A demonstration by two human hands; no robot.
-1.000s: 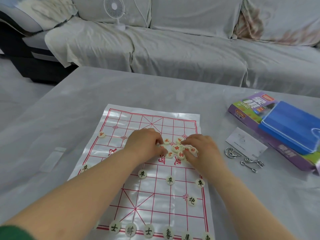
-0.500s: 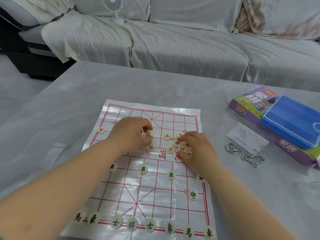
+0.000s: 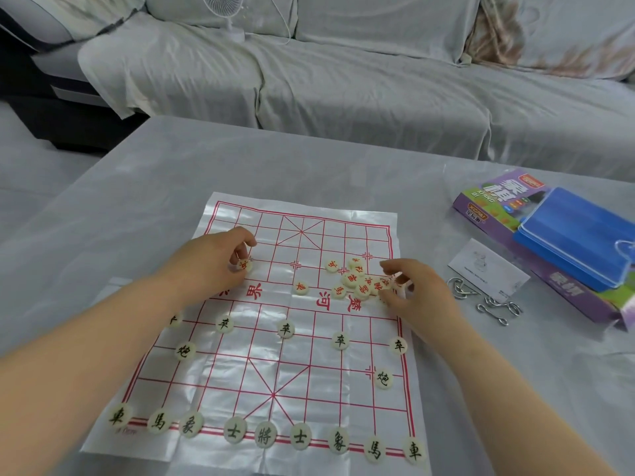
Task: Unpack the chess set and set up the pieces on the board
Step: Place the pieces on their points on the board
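Left hand (image 3: pixel 206 266) pinches red piece (image 3: pixel 244 265); box (image 3: pixel 488 204), case (image 3: pixel 577 235), wire puzzles (image 3: pixel 488 300) beside board (image 3: pixel 309 372)

**Bystanders around the table**

I see a grey-covered sofa (image 3: pixel 343 91) behind the table (image 3: pixel 137 187). A small white fan (image 3: pixel 225 8) stands on its seat, and a brown-patterned cushion (image 3: pixel 549 32) leans at its far right. On the table's right side lies a white card (image 3: pixel 488 266), with metal wire puzzles (image 3: pixel 494 305) just beside its near edge.
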